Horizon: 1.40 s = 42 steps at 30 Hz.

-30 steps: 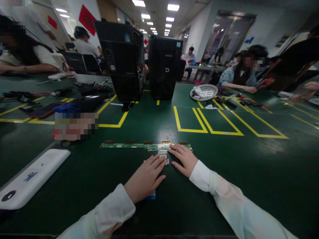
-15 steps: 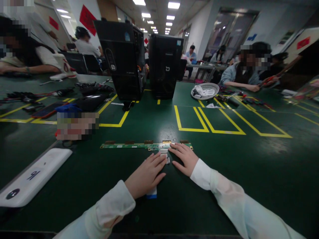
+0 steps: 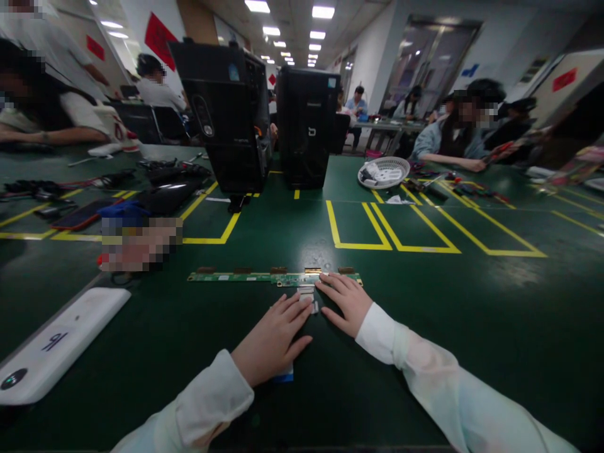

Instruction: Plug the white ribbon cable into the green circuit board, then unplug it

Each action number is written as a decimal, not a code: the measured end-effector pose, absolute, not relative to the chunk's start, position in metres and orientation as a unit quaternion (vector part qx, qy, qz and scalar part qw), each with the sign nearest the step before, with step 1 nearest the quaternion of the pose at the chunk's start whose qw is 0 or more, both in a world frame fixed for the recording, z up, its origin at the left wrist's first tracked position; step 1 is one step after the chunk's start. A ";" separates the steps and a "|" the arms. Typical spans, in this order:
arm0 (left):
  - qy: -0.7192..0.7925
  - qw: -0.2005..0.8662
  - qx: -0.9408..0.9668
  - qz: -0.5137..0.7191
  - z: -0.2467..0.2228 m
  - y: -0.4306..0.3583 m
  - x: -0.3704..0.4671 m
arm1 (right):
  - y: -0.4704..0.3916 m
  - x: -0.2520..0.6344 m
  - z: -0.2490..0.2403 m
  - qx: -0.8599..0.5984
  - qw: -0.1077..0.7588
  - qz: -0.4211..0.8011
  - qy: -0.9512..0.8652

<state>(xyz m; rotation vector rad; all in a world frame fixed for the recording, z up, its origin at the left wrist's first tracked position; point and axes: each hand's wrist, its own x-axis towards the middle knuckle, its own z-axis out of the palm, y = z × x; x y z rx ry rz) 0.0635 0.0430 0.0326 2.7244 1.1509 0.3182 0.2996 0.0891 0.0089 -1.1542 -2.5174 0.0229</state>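
Note:
A long, narrow green circuit board (image 3: 250, 277) lies crosswise on the dark green table, brown tabs along its far edge. My right hand (image 3: 346, 302) rests with fingers spread, its fingertips on the right part of the board. Just in front of the board, my left hand (image 3: 274, 336) lies flat over a white flat ribbon cable (image 3: 306, 293), fingers stretched out. Most of that cable is hidden beneath the palm. Its blue end (image 3: 284, 376) shows below my left hand. Whether the cable is joined to the board I cannot tell.
Two black computer towers (image 3: 302, 126) stand at the back. A white basket (image 3: 383, 173) holds white parts. On the left lie a white elongated device (image 3: 66, 343) and tangled black cables (image 3: 42, 189). Yellow tape (image 3: 363, 246) marks the table. Other people sit around it.
The whole view has shifted slightly. My left hand sits a little lower relative to the board, baring slightly more of the ribbon cable. My right hand stays on the board.

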 end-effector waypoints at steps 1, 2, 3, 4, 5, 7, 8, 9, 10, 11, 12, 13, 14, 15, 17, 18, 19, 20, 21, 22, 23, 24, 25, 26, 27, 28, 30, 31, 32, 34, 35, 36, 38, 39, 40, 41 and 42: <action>0.386 0.083 0.913 0.108 0.033 0.043 0.064 | 0.089 0.300 0.009 -0.410 0.184 0.009 -0.893; 0.386 0.082 0.912 0.108 0.033 0.043 0.064 | 0.089 0.300 0.009 -0.410 0.185 0.009 -0.893; 0.386 0.081 0.913 0.107 0.033 0.042 0.065 | 0.089 0.300 0.008 -0.409 0.185 0.009 -0.893; 0.386 0.079 0.913 0.107 0.033 0.043 0.066 | 0.090 0.301 0.008 -0.408 0.186 0.008 -0.894; 0.386 0.077 0.913 0.107 0.033 0.043 0.067 | 0.090 0.301 0.007 -0.408 0.186 0.008 -0.894; 0.386 0.074 0.913 0.111 0.033 0.043 0.068 | 0.090 0.301 0.006 -0.407 0.184 0.010 -0.895; 0.387 0.073 0.912 0.114 0.032 0.044 0.068 | 0.090 0.301 0.006 -0.406 0.183 0.011 -0.895; 0.387 0.073 0.912 0.116 0.032 0.044 0.068 | 0.090 0.302 0.006 -0.407 0.181 0.012 -0.895; 0.386 0.073 0.912 0.117 0.032 0.045 0.068 | 0.091 0.302 0.005 -0.406 0.180 0.012 -0.896; 0.385 0.074 0.912 0.118 0.031 0.045 0.067 | 0.091 0.302 0.005 -0.406 0.181 0.012 -0.896; 0.383 0.076 0.913 0.119 0.031 0.046 0.066 | 0.091 0.302 0.005 -0.405 0.182 0.012 -0.896; 0.381 0.079 0.913 0.118 0.032 0.047 0.066 | 0.091 0.302 0.005 -0.404 0.184 0.012 -0.896; 0.379 0.084 0.914 0.116 0.032 0.048 0.065 | 0.091 0.302 0.005 -0.402 0.187 0.012 -0.896; 0.377 0.089 0.915 0.112 0.032 0.049 0.064 | 0.091 0.302 0.005 -0.400 0.190 0.013 -0.897; 0.372 0.098 0.917 0.107 0.033 0.051 0.063 | 0.092 0.303 0.005 -0.396 0.194 0.015 -0.897; 0.369 0.101 0.918 0.106 0.034 0.051 0.062 | 0.092 0.303 0.004 -0.395 0.194 0.017 -0.898; 0.367 0.103 0.918 0.107 0.034 0.052 0.062 | 0.092 0.304 0.004 -0.395 0.194 0.018 -0.898; 0.364 0.104 0.919 0.110 0.034 0.053 0.061 | 0.092 0.304 0.004 -0.395 0.195 0.020 -0.898; 0.361 0.104 0.920 0.114 0.034 0.053 0.061 | 0.092 0.304 0.003 -0.395 0.195 0.020 -0.898; 0.359 0.103 0.920 0.116 0.034 0.053 0.061 | 0.092 0.304 0.003 -0.394 0.195 0.021 -0.898; 0.358 0.103 0.920 0.118 0.034 0.053 0.061 | 0.092 0.304 0.003 -0.394 0.196 0.021 -0.898; 0.358 0.103 0.921 0.119 0.034 0.053 0.061 | 0.092 0.304 0.003 -0.394 0.197 0.021 -0.897; 0.358 0.102 0.921 0.119 0.034 0.054 0.061 | 0.092 0.303 0.003 -0.394 0.197 0.021 -0.897; 0.358 0.102 0.921 0.118 0.034 0.054 0.061 | 0.092 0.303 0.003 -0.394 0.198 0.021 -0.897; 0.359 0.101 0.921 0.116 0.034 0.054 0.061 | 0.092 0.303 0.003 -0.394 0.199 0.021 -0.897; 0.361 0.101 0.920 0.113 0.034 0.054 0.061 | 0.092 0.303 0.003 -0.393 0.201 0.021 -0.897; 0.363 0.100 0.920 0.106 0.034 0.055 0.062 | 0.092 0.303 0.003 -0.393 0.204 0.020 -0.896; 0.363 0.100 0.921 0.103 0.034 0.055 0.062 | 0.092 0.303 0.003 -0.392 0.206 0.020 -0.897; 0.363 0.098 0.921 0.102 0.035 0.054 0.063 | 0.092 0.303 0.003 -0.392 0.206 0.020 -0.896; 0.365 0.093 0.921 0.101 0.036 0.053 0.064 | 0.092 0.303 0.004 -0.393 0.206 0.021 -0.896; 0.369 0.090 0.920 0.100 0.037 0.052 0.066 | 0.092 0.303 0.004 -0.394 0.204 0.022 -0.896; 0.376 0.086 0.917 0.098 0.037 0.050 0.067 | 0.092 0.303 0.005 -0.395 0.202 0.022 -0.896; 0.396 0.080 0.910 0.097 0.038 0.047 0.071 | 0.091 0.303 0.006 -0.397 0.198 0.022 -0.896; 0.408 0.077 0.905 0.097 0.039 0.045 0.072 | 0.091 0.303 0.007 -0.398 0.196 0.022 -0.896; 0.418 0.075 0.900 0.100 0.039 0.043 0.074 | 0.090 0.302 0.008 -0.399 0.194 0.021 -0.896; 0.426 0.073 0.896 0.103 0.039 0.042 0.075 | 0.090 0.302 0.008 -0.401 0.192 0.021 -0.896; 0.430 0.072 0.893 0.105 0.038 0.040 0.076 | 0.090 0.302 0.009 -0.402 0.189 0.020 -0.895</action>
